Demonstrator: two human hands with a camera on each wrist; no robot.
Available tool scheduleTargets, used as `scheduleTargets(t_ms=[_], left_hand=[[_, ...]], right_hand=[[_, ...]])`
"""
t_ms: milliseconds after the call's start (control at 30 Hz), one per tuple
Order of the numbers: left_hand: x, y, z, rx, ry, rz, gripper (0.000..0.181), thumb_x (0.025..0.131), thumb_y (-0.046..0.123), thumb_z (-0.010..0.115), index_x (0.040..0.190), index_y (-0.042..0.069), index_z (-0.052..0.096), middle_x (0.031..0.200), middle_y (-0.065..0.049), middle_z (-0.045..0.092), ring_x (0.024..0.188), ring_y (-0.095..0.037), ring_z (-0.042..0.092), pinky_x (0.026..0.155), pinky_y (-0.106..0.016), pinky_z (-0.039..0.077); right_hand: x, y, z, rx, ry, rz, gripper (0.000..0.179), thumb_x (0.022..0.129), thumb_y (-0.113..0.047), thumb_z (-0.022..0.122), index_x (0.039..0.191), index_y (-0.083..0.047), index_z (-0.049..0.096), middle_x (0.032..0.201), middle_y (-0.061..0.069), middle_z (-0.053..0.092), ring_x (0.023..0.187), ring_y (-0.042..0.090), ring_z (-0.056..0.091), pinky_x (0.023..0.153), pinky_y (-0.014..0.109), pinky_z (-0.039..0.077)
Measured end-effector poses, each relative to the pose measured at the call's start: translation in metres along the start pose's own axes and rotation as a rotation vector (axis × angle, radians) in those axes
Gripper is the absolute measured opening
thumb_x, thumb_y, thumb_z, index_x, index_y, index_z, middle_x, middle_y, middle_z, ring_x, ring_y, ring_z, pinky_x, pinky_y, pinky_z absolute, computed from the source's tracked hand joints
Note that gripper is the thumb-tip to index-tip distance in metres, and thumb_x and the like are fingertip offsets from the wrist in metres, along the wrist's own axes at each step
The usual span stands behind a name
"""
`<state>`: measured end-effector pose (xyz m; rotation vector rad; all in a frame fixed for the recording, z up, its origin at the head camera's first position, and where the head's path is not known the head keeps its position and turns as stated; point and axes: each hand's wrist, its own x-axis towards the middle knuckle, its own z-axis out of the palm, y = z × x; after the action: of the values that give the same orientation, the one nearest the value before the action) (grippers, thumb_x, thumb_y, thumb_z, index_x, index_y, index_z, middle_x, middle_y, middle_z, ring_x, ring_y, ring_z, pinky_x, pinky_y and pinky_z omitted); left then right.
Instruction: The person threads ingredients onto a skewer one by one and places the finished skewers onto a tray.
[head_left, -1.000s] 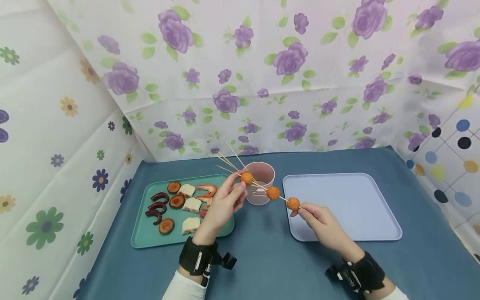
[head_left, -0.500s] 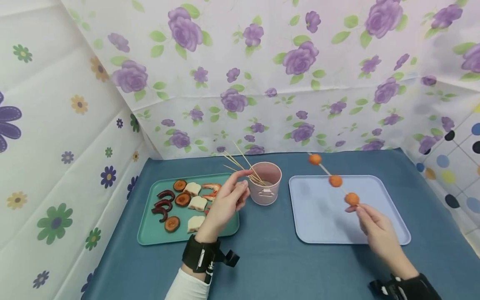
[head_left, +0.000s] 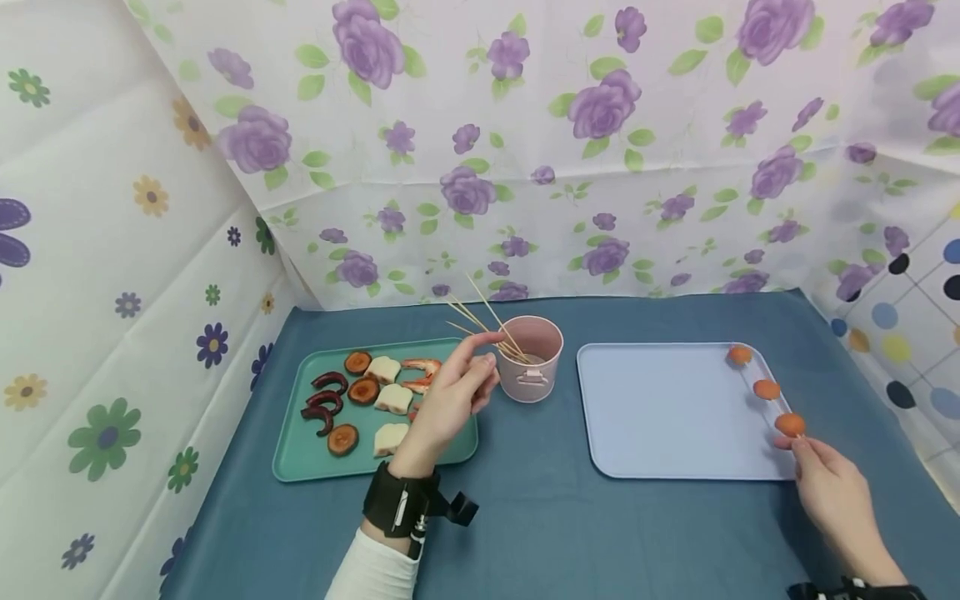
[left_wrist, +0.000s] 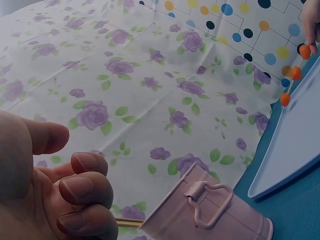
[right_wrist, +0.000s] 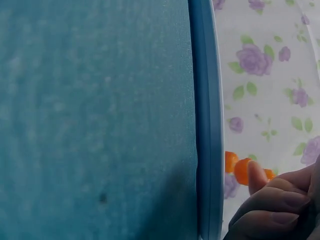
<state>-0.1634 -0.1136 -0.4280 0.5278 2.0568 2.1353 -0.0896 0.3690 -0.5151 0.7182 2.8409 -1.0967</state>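
The right hand (head_left: 836,492) pinches the near end of a thin, pale wooden skewer (head_left: 752,375) between thumb and fingers, its grip closed just below the lowest of three round orange balls (head_left: 767,389). The balls are threaded with gaps between them, and the skewer slants away from the hand over the right-hand edge of a flat, pale blue rectangular tray (head_left: 667,417) with rounded corners. Whether the balls touch the tray cannot be told.

The left hand (head_left: 450,400) holds nothing; its grip is relaxed, the index finger reaching toward the rim of a pale pink, bucket-shaped cup (head_left: 525,386), the other fingers loosely bent. The left wrist view shows a pink looped handle (left_wrist: 212,205) on the cup's side. Several thin, bare wooden sticks (head_left: 483,300) lean out of the cup, passing behind the index finger.

Under and beyond the left forearm lies a green rectangular tray (head_left: 300,462). On it are three curved dark red pieces (head_left: 327,399), three round brown slices (head_left: 342,440), three creamy white blocks (head_left: 393,398) and orange-and-white shrimp (head_left: 422,367), partly hidden by the hand. Both trays and the cup stand on a blue cloth-covered surface (head_left: 570,533).
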Motion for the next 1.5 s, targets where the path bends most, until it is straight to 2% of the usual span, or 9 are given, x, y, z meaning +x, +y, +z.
scheduleTargets(t_ms=[67,267,333,500,667,800,1000,1333,1500], left_hand=[[0.0,0.001,0.0,-0.002,0.004,0.002,0.042,0.119,0.021,0.042,0.158,0.004,0.045,0.078,-0.009,0.046,0.056,-0.015,0.035,0.054,-0.027,0.031],[0.0,0.0,-0.002,-0.013,-0.002,0.012,0.044,0.119,0.02,0.04,0.157,0.0,0.043,0.077,-0.008,0.045,0.057,-0.015,0.035,0.054,-0.027,0.03],[0.0,0.001,-0.002,-0.016,-0.003,0.016,0.044,0.119,0.02,0.04,0.158,-0.001,0.042,0.077,-0.008,0.044,0.057,-0.014,0.035,0.055,-0.027,0.031],[-0.001,0.002,-0.003,-0.025,-0.001,0.021,0.043,0.119,0.019,0.041,0.157,0.002,0.044,0.077,-0.007,0.044,0.057,-0.014,0.035,0.056,-0.027,0.031],[0.0,0.002,-0.003,-0.035,-0.003,0.02,0.04,0.118,0.02,0.042,0.156,0.006,0.047,0.076,-0.007,0.043,0.057,-0.014,0.035,0.056,-0.027,0.031],[0.001,0.001,-0.004,-0.034,-0.007,0.023,0.04,0.118,0.019,0.042,0.155,0.006,0.047,0.076,-0.007,0.043,0.057,-0.014,0.035,0.056,-0.027,0.032],[0.001,0.003,-0.005,-0.036,-0.006,0.022,0.04,0.118,0.019,0.042,0.156,0.005,0.046,0.076,-0.007,0.043,0.057,-0.014,0.035,0.057,-0.027,0.032],[-0.001,0.003,-0.008,-0.037,-0.01,0.017,0.041,0.118,0.018,0.04,0.156,0.001,0.046,0.077,-0.007,0.042,0.058,-0.013,0.034,0.058,-0.027,0.031],[-0.002,0.004,-0.008,-0.021,0.019,-0.012,0.032,0.118,0.021,0.042,0.137,-0.001,0.054,0.08,-0.008,0.045,0.059,-0.015,0.035,0.058,-0.027,0.031]], right_hand=[[0.0,0.001,0.0,-0.008,-0.016,0.019,0.064,0.117,-0.039,0.021,0.136,0.008,0.061,0.08,0.009,0.049,0.074,0.03,0.047,0.061,0.04,0.034],[0.004,0.006,-0.003,-0.015,-0.051,0.05,0.065,0.117,-0.039,0.02,0.138,0.009,0.06,0.086,0.015,0.051,0.08,0.034,0.05,0.063,0.042,0.036],[0.007,0.008,-0.006,-0.035,-0.094,0.052,0.066,0.117,-0.04,0.021,0.138,0.01,0.059,0.1,0.024,0.057,0.093,0.04,0.052,0.07,0.047,0.041],[0.011,0.011,-0.013,-0.193,-0.171,0.053,0.066,0.116,-0.042,0.033,0.135,0.018,0.052,0.113,0.037,0.057,0.099,0.048,0.055,0.075,0.056,0.046],[0.008,0.007,-0.011,-0.303,-0.158,0.114,0.055,0.112,-0.026,0.043,0.134,0.023,0.041,0.103,0.036,0.06,0.087,0.045,0.061,0.069,0.054,0.05],[0.004,0.006,-0.011,-0.304,-0.147,0.16,0.047,0.112,-0.021,0.041,0.132,0.021,0.039,0.085,0.023,0.063,0.074,0.032,0.061,0.063,0.047,0.048],[0.001,0.005,-0.015,-0.343,-0.11,0.195,0.047,0.111,-0.024,0.046,0.129,0.019,0.037,0.088,0.028,0.056,0.076,0.038,0.057,0.064,0.047,0.046],[-0.003,0.005,-0.018,-0.458,-0.129,0.2,0.056,0.111,-0.033,0.052,0.126,0.018,0.039,0.09,0.031,0.055,0.078,0.039,0.056,0.065,0.048,0.048],[-0.002,0.001,-0.024,-0.507,-0.113,0.193,0.056,0.112,-0.035,0.048,0.122,0.02,0.044,0.09,0.031,0.057,0.077,0.039,0.059,0.066,0.05,0.049]])
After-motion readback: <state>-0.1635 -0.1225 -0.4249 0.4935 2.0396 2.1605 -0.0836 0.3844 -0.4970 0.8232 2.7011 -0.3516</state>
